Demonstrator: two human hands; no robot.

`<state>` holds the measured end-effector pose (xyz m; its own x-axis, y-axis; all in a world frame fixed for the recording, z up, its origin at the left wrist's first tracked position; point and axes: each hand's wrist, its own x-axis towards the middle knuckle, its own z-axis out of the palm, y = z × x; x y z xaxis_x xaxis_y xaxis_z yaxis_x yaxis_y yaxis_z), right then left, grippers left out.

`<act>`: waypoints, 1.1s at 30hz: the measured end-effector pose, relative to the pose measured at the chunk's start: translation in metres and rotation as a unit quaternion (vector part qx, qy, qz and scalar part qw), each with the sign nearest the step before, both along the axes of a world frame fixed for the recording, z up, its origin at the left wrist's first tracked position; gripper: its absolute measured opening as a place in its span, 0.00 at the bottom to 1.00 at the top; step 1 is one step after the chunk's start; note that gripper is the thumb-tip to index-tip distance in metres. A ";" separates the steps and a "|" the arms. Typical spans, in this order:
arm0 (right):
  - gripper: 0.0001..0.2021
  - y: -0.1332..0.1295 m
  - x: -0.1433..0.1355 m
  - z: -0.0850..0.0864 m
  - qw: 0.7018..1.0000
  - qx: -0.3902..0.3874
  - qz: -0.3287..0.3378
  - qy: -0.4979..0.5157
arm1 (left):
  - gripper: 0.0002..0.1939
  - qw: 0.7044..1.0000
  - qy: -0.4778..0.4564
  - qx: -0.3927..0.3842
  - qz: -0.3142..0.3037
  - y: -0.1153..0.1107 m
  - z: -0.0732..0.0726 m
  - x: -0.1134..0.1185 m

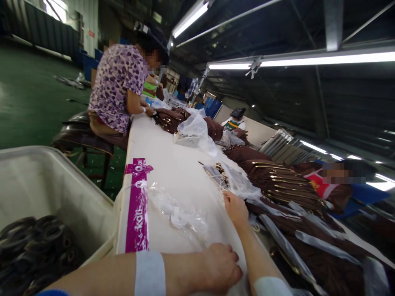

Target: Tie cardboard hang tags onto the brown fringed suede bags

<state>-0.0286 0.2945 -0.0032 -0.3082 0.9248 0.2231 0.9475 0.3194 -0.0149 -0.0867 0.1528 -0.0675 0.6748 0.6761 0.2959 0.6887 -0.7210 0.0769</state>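
Reaching forward along the long white bench [173, 164], the right hand [235, 207] is seen pinching the edge of a clear plastic bag [237, 181] beside stacked brown garments [277, 181], while the left hand [220, 267], clenched, pins crumpled clear film [179, 211] flat.

A long white table [173, 164] runs away from the camera, with 1 strip of magenta printed tape [138, 205] along its left edge. On it lie crumpled clear plastic bags [180, 213] and stacks of brown garments [277, 181] on the right.
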 end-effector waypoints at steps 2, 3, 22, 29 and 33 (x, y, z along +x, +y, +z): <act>0.16 0.014 -0.014 -0.010 1.000 0.003 0.008 -0.017 | 0.05 1.000 0.003 -0.003 -0.009 0.007 -0.008 0.007; 0.16 0.019 -0.019 -0.014 1.000 0.002 0.012 -0.023 | 0.05 1.000 0.010 -0.009 -0.011 0.012 -0.012 0.011; 0.23 -0.082 0.108 0.074 0.885 -0.167 0.025 0.435 | 0.07 0.996 -0.068 -0.041 0.040 -0.001 0.034 -0.018; 0.18 -0.218 0.143 0.114 0.763 -0.177 -0.013 0.621 | 0.12 0.933 -0.360 -0.011 -0.014 -0.035 0.069 -0.016; 0.15 -0.286 0.155 0.117 0.736 -0.179 -0.018 0.653 | 0.09 0.849 -0.496 -0.163 -0.081 -0.088 0.102 0.012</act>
<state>0.1263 0.0085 0.1135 -0.0215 0.9987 0.0468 0.0593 0.0480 -0.9971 -0.0751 0.0643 0.0346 0.2939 0.7542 0.5871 0.0619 -0.6280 0.7757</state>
